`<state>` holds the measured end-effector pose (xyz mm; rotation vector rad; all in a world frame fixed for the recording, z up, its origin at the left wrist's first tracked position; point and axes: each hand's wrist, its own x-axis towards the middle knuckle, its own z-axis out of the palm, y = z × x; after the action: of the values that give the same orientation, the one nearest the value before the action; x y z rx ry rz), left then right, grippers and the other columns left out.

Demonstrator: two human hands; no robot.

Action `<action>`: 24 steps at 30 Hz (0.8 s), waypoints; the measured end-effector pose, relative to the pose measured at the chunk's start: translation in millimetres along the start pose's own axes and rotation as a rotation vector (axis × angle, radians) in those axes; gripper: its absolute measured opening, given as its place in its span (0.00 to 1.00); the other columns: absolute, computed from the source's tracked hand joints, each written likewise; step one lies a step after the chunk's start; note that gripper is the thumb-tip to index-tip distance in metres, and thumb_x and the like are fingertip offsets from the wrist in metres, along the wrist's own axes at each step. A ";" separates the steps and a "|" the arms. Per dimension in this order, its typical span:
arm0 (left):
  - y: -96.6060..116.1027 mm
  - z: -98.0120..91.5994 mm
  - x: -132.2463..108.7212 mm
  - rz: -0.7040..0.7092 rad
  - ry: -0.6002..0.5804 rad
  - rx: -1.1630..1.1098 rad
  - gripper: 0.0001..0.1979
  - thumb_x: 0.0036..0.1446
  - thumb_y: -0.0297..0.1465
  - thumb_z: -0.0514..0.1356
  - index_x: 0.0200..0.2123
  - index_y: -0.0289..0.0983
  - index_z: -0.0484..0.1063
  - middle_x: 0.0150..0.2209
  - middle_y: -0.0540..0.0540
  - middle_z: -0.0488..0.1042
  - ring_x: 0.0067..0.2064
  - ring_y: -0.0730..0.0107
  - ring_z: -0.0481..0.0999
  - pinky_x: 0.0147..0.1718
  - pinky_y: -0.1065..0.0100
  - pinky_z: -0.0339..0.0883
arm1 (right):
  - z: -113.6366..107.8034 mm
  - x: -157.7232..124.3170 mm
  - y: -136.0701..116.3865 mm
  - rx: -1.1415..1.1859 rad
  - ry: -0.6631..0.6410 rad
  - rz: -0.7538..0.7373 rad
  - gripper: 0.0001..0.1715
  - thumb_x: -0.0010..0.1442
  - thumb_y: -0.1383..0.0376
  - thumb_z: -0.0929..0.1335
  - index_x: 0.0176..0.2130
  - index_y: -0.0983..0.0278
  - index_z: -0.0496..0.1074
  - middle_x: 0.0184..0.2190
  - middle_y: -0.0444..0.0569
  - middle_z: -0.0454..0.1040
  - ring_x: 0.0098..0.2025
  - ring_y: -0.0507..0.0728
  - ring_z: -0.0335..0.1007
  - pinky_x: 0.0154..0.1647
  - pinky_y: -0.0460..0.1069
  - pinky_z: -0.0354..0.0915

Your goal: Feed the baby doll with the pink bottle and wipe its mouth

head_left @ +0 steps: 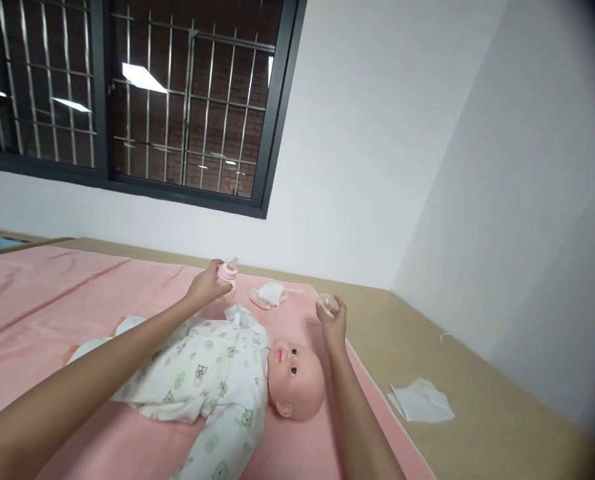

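My left hand [208, 285] is wrapped round a small pink baby bottle [227, 275], held upright with a slight tilt and its clear teat showing on top. Out to the right, my right hand [334, 324] pinches a clear bottle cap [326, 303] between thumb and fingers. Between and below my arms a baby doll [297, 381] lies on its back, its head to the right. It wears a white outfit [192, 373] with green animal prints. My left forearm crosses over the doll's body and hides part of it.
A pink sheet [37, 320] covers much of the tan surface [377, 327]. A crumpled white cloth with a peach edge [270, 295] lies beyond the doll. Folded white tissue [421, 401] rests at the right. A white wall [357, 167] and barred window [187, 100] stand behind.
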<state>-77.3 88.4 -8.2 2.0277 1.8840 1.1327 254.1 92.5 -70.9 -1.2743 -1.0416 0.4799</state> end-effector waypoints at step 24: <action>76.0 -19.4 -89.1 0.359 0.083 -0.191 0.42 0.48 0.33 0.60 0.64 0.37 0.46 0.47 0.42 0.74 0.46 0.53 0.75 0.51 0.52 0.60 | 50.8 -113.7 -141.6 0.335 -0.666 -0.316 0.40 0.52 0.58 0.74 0.60 0.48 0.58 0.54 0.47 0.66 0.51 0.57 0.69 0.45 0.53 0.74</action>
<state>-22.2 -14.8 12.3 2.2935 1.4104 1.4374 122.1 -9.8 16.7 -0.6335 -1.6062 0.8211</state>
